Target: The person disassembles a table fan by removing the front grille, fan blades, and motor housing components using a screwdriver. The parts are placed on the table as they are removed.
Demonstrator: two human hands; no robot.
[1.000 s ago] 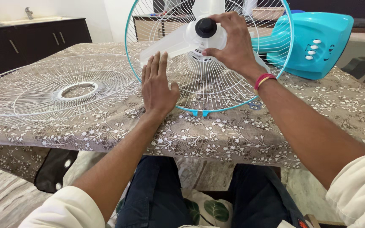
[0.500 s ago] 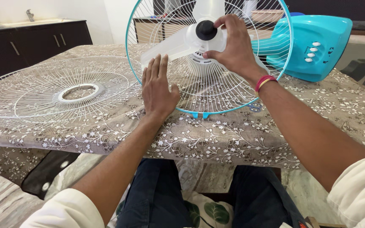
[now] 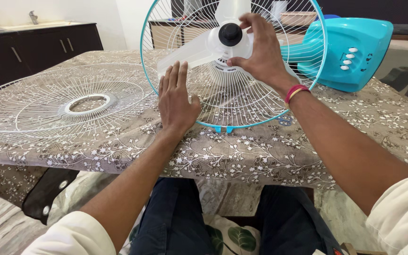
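From the head camera, your right hand sits at the hub of the fan, fingers and thumb curled around the round black cap at the centre of the translucent white blade. The cap lies just left of your palm, its axis pointing out of the guard towards you, so your right hand is plainly the nearer one. Your left hand lies flat and spread, fingers straight, pressed against the lower left of the rear guard, a dish of thin white wires ringed in a turquoise rim; it grips nothing. The guard stands nearly upright, its bottom edge resting on the tablecloth, a grey-brown fabric with a white floral print. Behind it to the right lies the glossy turquoise fan base with white buttons. Well to the left, the loose front guard lies flat, white wire with an open centre ring.
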